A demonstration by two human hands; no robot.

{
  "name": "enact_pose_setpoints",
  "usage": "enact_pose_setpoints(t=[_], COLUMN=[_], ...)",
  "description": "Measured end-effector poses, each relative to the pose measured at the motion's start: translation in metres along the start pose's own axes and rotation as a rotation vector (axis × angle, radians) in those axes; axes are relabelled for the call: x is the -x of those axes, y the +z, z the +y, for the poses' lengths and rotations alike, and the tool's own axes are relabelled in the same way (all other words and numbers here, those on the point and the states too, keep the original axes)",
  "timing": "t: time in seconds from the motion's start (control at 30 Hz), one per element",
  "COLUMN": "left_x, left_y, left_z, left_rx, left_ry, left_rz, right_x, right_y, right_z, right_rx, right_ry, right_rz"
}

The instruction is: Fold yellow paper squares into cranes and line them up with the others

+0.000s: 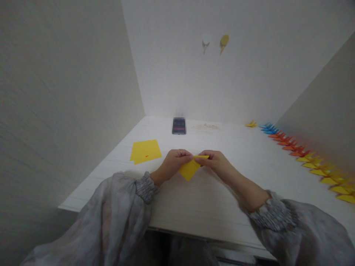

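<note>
Both forearms reach forward over the white table (210, 207), sleeves gathered at the wrists, and the hands meet near the table's middle. The left hand (173, 162) is turned palm inward, fingers curled, a ring on one finger; it pinches the left upper edge of the folded yellow paper (189, 169). The right hand (217, 162) mirrors it, fingertips closed on the paper's upper right edge. Both grips are closed on the sheet.

The paper sits between the two hands, its top edge level with the fingertips and its pointed lower corner hanging below them, just above or on the table; contact with the surface cannot be judged. The fingertips hide the paper's upper corners, and the fold lines there are not readable.

A stack of flat yellow sheets (145, 151) lies to the left, apart from the hands. A dark, blurred box (179, 125) stands further back. Along the right edge runs a row of folded paper pieces (305, 157), blue, orange and yellow, cut off at the frame's right side. Two small objects on the back wall (215, 43) are too indistinct to identify.
</note>
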State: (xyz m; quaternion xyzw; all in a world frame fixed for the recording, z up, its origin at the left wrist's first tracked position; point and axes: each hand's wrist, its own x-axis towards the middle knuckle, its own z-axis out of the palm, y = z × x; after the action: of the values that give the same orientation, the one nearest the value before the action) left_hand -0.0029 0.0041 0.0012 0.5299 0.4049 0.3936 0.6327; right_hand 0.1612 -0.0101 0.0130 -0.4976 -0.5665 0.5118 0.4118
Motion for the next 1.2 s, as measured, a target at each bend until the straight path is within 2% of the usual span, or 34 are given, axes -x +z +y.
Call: enact_pose_setpoints(t=[0.1,0.27,0.47,0.57,0.63,0.7,0.77,0.83,0.9,1.0,1.1,1.2], left_x=[0.001,0.000,0.000,-0.003,-0.005,-0.005,-0.004,-0.002,-0.002,-0.003,-0.003,-0.003], left_y=[0.001,0.001,0.001,0.000,-0.001,-0.001,-0.001,0.000,0.000,-0.002,-0.003,-0.002], left_z=[0.002,0.005,0.005,0.002,0.000,0.000,0.001,0.002,0.003,0.002,0.003,0.004], left_rx=[0.011,0.032,0.035,0.017,0.001,-0.009,0.013,0.073,0.130,0.157,0.148,0.084], left_ry=[-0.029,-0.042,0.001,0.116,0.184,0.174,0.100,0.049,0.039,0.036,0.026,-0.006], left_rz=[-0.049,-0.108,-0.107,-0.058,0.034,0.111,0.064,-0.063,-0.123,-0.098,-0.056,-0.075], right_x=[-0.002,-0.005,-0.001,0.004,0.007,0.010,0.011,0.011,0.011,0.011,0.012,0.011], right_y=[0.002,-0.013,-0.010,-0.005,-0.004,-0.005,-0.006,-0.005,-0.003,0.001,0.000,-0.004], right_z=[0.003,0.001,0.000,-0.001,-0.002,-0.001,0.000,0.001,0.003,0.005,0.005,0.003], right_rx=[-0.039,-0.090,-0.045,0.247,0.508,0.752,0.956,1.104,1.193,1.224,1.032,0.756], right_ry=[-0.009,-0.042,-0.201,-0.408,-0.646,-0.884,-1.041,-1.112,-1.144,-1.151,-1.105,-0.954], right_rz=[0.024,0.036,0.077,0.110,0.201,0.288,0.322,0.304,0.261,0.167,0.120,0.203])
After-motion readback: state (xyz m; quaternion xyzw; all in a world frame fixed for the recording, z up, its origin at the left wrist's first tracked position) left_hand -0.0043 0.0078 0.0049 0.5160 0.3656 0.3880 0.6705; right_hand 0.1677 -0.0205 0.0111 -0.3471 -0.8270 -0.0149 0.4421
